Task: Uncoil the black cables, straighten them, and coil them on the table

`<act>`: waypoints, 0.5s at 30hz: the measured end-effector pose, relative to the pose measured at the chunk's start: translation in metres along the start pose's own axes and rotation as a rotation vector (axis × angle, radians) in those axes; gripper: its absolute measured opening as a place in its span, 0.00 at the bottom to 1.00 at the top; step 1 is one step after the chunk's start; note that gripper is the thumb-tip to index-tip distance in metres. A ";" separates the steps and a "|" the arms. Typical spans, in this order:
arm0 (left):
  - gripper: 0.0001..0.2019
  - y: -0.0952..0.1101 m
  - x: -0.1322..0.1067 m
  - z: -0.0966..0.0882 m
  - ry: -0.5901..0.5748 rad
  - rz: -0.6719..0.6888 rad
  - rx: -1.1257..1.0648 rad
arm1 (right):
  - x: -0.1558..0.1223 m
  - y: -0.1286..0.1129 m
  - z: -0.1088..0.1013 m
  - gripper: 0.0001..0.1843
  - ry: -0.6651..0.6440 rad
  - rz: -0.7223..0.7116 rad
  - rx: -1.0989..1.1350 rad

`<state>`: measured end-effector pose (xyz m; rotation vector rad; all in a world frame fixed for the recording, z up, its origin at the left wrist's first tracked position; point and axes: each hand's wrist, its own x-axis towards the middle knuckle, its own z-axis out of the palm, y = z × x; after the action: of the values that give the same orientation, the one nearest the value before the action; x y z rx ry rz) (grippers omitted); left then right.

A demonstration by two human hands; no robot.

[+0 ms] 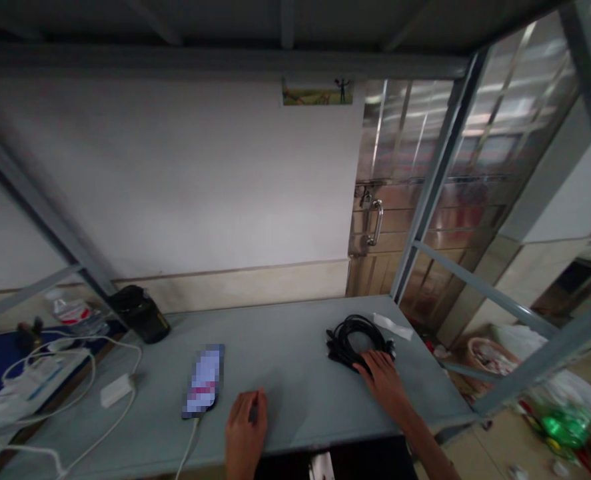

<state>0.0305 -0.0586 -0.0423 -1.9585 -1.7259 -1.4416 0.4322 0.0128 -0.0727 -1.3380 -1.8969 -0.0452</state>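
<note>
A coil of black cable (348,337) lies on the right part of the grey tabletop (280,360). My right hand (382,383) is on the coil's near right edge, its fingers bent over the loops and the thumb lower on the left; the grip underneath is partly hidden. Near the front edge rests my left hand (246,423), with the fingers curled in and the thumb close to them. A dark gap or small dark thing shows between them, too unclear to name. Left of that hand lies a phone (204,380) with a lit, blurred screen and a white cable plugged into its lower end.
A strip of white wrapping (392,327) lies behind the coil. At left are a white adapter (116,390), a power strip (50,377) with trailing cords, a black container (140,313) and a plastic bottle (72,312). Grey metal posts (435,173) frame the table.
</note>
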 end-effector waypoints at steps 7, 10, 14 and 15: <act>0.18 0.005 0.003 -0.002 0.027 0.016 -0.037 | 0.008 -0.008 -0.008 0.27 0.044 0.059 0.041; 0.17 0.006 0.003 -0.002 0.033 0.012 -0.048 | 0.016 -0.007 -0.008 0.29 0.019 0.087 0.076; 0.17 0.005 0.002 -0.002 0.045 0.003 -0.059 | 0.033 -0.006 -0.010 0.36 0.026 0.140 0.132; 0.17 0.004 0.001 -0.001 0.046 0.003 -0.062 | 0.039 -0.006 -0.011 0.35 0.029 0.156 0.152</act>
<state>0.0331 -0.0598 -0.0389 -1.9413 -1.6773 -1.5445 0.4291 0.0355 -0.0391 -1.3688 -1.7302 0.1540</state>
